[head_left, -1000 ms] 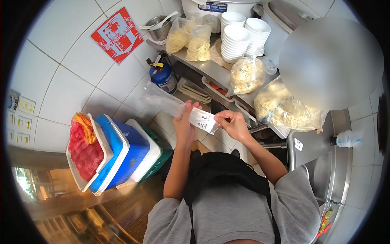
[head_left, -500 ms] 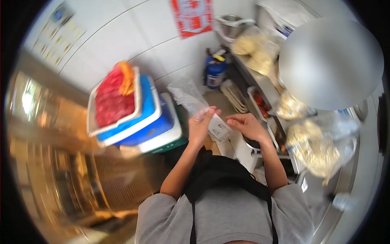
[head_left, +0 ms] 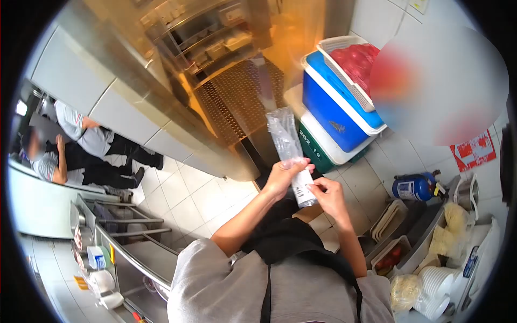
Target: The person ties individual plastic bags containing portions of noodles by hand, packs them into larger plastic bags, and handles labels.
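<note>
Holds a clear plastic bag (head_left: 284,129) just off the middle of the view, toward 3 o'clock, with its free end pointing between 11 and 12. Has the left grip (head_left: 283,178) clamped on the bag beside its white label (head_left: 302,189). Keeps the right grip's (head_left: 329,199) bent fingertips at the label's edge; cannot tell whether pinched or only touching.

Counting from the bag, meets the closest edges at 1 to 2 o'clock: a green box (head_left: 315,153) under a blue cooler (head_left: 331,116), topped by a basket (head_left: 343,75). Meets a long steel frame (head_left: 177,113) toward 10. Has more room over the pale tiled floor (head_left: 188,199) at 8 o'clock.

Farther out, shows a steel tabletop (head_left: 144,261) also toward 8, two people (head_left: 91,137) at 9, a fire extinguisher (head_left: 413,188) past 3, and stacked white bowls (head_left: 435,285) between 4 and 5.
</note>
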The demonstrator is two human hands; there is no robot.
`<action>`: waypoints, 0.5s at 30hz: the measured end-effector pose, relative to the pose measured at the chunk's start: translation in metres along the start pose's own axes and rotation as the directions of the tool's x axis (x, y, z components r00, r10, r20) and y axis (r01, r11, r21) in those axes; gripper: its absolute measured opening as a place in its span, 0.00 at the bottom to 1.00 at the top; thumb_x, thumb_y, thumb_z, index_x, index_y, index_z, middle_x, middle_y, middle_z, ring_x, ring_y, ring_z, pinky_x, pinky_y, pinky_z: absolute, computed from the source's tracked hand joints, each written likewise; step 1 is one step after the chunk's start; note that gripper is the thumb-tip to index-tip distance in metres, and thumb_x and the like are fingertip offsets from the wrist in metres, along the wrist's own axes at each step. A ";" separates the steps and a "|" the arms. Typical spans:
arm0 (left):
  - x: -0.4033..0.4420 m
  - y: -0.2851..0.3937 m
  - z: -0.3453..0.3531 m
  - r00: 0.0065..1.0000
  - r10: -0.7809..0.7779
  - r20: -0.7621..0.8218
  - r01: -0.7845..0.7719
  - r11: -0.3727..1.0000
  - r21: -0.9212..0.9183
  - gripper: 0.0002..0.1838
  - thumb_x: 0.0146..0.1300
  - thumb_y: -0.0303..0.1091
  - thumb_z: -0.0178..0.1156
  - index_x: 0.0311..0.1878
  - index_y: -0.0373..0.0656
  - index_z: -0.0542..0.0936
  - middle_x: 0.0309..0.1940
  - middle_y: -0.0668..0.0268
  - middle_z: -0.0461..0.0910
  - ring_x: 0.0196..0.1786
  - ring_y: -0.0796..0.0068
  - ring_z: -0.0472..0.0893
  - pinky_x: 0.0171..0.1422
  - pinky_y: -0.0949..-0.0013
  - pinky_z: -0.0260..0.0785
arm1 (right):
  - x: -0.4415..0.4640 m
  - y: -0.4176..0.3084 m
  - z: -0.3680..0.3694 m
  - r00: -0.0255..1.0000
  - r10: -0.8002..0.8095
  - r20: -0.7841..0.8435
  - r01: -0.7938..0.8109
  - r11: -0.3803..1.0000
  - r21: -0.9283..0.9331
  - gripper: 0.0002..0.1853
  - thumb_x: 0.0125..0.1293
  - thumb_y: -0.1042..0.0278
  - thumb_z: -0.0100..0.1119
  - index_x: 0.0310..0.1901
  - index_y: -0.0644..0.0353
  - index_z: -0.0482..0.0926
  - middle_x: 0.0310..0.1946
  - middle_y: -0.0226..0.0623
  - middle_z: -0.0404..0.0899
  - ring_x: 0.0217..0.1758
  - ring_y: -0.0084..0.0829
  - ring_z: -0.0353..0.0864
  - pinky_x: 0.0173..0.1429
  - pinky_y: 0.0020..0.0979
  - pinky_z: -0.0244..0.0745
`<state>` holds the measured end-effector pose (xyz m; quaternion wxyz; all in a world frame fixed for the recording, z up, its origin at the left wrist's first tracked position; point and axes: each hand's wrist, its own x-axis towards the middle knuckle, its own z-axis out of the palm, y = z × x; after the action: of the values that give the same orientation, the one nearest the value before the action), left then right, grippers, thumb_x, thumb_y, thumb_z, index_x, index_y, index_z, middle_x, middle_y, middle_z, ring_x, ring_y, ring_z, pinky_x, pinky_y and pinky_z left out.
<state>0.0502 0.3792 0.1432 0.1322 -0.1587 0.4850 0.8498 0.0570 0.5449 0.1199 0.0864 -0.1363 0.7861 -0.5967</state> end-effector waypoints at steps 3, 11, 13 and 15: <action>-0.018 0.015 -0.021 0.996 0.076 -0.043 -0.073 0.995 0.062 0.16 0.62 0.33 0.58 0.48 0.32 0.75 0.40 0.57 0.80 0.42 0.72 0.80 0.51 0.69 0.72 | 0.013 -0.014 0.014 0.973 0.093 0.213 -0.084 0.995 -0.047 0.09 0.54 0.70 0.64 0.32 0.68 0.80 0.23 0.40 0.79 0.23 0.21 0.76 0.29 0.24 0.69; 0.000 0.079 -0.080 0.930 0.287 -0.228 -0.269 0.957 0.110 0.15 0.61 0.34 0.59 0.47 0.33 0.76 0.38 0.58 0.81 0.41 0.72 0.80 0.50 0.69 0.72 | 0.089 -0.010 0.003 0.966 -0.004 0.260 0.024 0.997 -0.071 0.10 0.58 0.65 0.61 0.33 0.65 0.81 0.25 0.37 0.82 0.30 0.22 0.79 0.37 0.25 0.71; 0.019 0.095 -0.095 0.930 0.296 -0.219 -0.274 0.953 0.126 0.15 0.61 0.34 0.59 0.47 0.33 0.76 0.37 0.59 0.81 0.41 0.72 0.80 0.49 0.69 0.72 | 0.121 -0.014 0.007 0.963 -0.012 0.268 0.013 1.000 -0.001 0.12 0.63 0.64 0.55 0.38 0.66 0.80 0.28 0.37 0.82 0.33 0.21 0.79 0.41 0.24 0.71; 0.043 0.112 -0.108 0.933 0.308 -0.188 -0.268 0.940 0.209 0.15 0.61 0.34 0.59 0.47 0.32 0.76 0.37 0.59 0.81 0.41 0.73 0.80 0.49 0.69 0.72 | 0.149 -0.031 0.016 0.958 -0.065 0.278 0.033 0.993 0.116 0.14 0.66 0.63 0.52 0.42 0.67 0.78 0.31 0.36 0.82 0.36 0.21 0.78 0.43 0.23 0.71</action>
<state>-0.0160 0.2335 0.1620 -0.0342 -0.1652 0.5893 0.7901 -0.0757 0.4753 0.1490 0.1899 -0.2343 0.7280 -0.6157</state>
